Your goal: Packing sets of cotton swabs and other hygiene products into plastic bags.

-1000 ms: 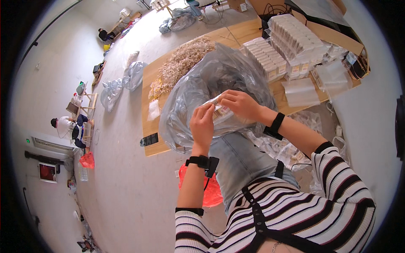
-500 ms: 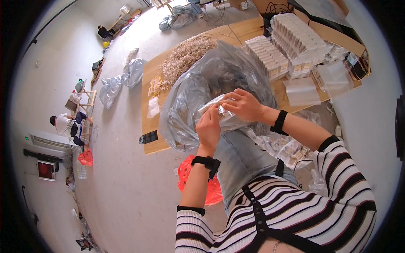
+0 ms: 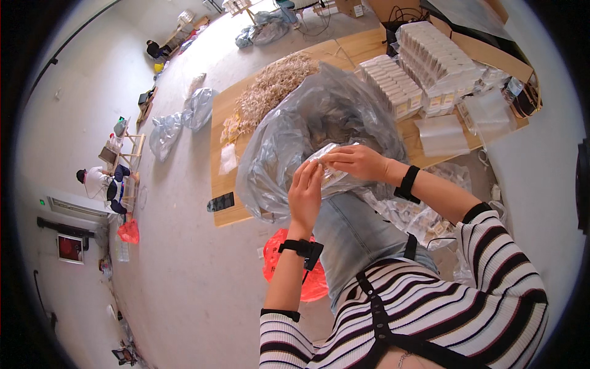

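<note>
A shiny clear plastic packet [image 3: 332, 178] lies between my two hands above a large grey plastic bag [image 3: 265, 157]. My left hand [image 3: 305, 192] has its fingers pinched at the packet's left end. From the right, my right hand [image 3: 359, 162] reaches over the packet's top with fingers pressed together, its tips close to the left fingertips. My fingers partly cover the packet, and its contents are too small to make out. The grey bag gapes on the far side of my hands, at the table edge near my lap.
A heap of thin pale pieces [image 3: 276, 89] covers the wooden table's [image 3: 221, 169] far left. Stacked white packs [image 3: 436, 58] and clear sheets [image 3: 442, 135] lie right. A red bag [image 3: 276, 261] is below; a person [image 3: 104, 181] works far left.
My right hand has lowered and its fingers now lie flatter and closer together over the packet. The left hand's fingers have straightened slightly upward. Both hands stay at the packet.
</note>
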### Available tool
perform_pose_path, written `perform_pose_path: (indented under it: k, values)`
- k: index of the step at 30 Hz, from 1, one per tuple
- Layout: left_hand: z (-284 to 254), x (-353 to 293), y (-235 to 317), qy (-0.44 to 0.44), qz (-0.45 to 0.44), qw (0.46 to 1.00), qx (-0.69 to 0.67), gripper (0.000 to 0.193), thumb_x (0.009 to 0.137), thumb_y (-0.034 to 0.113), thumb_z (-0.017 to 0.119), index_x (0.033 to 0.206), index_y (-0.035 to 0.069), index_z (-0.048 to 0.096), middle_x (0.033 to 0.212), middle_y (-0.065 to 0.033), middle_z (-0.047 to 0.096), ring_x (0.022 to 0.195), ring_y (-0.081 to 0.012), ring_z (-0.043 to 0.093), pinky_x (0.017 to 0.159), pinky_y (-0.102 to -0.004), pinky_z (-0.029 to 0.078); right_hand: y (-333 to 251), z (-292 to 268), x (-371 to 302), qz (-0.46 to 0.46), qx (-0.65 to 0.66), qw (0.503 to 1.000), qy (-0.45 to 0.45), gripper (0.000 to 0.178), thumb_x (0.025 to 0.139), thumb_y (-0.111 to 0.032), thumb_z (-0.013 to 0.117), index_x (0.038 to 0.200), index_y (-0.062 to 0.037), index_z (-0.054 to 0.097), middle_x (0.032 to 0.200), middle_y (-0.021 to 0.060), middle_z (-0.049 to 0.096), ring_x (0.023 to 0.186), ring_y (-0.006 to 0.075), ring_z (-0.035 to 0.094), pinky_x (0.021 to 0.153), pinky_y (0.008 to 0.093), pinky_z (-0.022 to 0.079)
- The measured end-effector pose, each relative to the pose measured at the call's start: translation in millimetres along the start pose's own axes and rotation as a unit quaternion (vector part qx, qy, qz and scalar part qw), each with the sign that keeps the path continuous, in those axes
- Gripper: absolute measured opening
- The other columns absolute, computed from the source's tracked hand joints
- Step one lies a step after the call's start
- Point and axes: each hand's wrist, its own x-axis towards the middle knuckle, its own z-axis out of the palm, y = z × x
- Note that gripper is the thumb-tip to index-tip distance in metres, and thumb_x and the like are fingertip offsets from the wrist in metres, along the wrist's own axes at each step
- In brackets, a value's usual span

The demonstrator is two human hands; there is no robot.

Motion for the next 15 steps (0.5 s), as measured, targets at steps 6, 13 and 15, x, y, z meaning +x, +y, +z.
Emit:
perform_pose_path:
  k: [6,13,15]
  values:
    - [3.7,-16.3,-6.7,-0.014,0.024,0.999,0.017,0.027,0.079,-0.004,0.062,0.104,0.002,0.070,0.114,-0.0073,0.067,0.109,-0.0251,0.062,0.091,-0.0345,0.053,1.9,-3.4,-5.3,-0.062,-0.049,0.996,-0.045,0.016,0.088,-0.009,0.060,0.103,-0.0027,0.060,0.121,0.0085,0.063,0.108,0.0254,0.064,0.085,0.0333,0.057]
    - [4.8,-33.3,1.6,-0.047,0.023,0.998,-0.024,0.027,0.079,-0.005,0.061,0.104,0.002,0.067,0.115,-0.0082,0.066,0.109,-0.0257,0.064,0.089,-0.0339,0.054,-5.7,-7.0,-15.5,-0.122,-0.060,0.988,-0.071,0.011,0.082,-0.012,0.061,0.088,-0.0050,0.054,0.120,0.0087,0.063,0.112,0.0223,0.063,0.085,0.0306,0.057]
    - [3.3,-33.7,1.7,-0.040,-0.011,0.998,-0.047,0.023,0.082,-0.004,0.059,0.104,0.001,0.064,0.116,-0.0101,0.066,0.110,-0.0259,0.063,0.089,-0.0348,0.054,-10.1,-9.1,-10.5,-0.108,-0.052,0.991,-0.066,0.012,0.082,-0.012,0.061,0.088,-0.0050,0.054,0.119,0.0087,0.063,0.111,0.0220,0.063,0.084,0.0304,0.057]
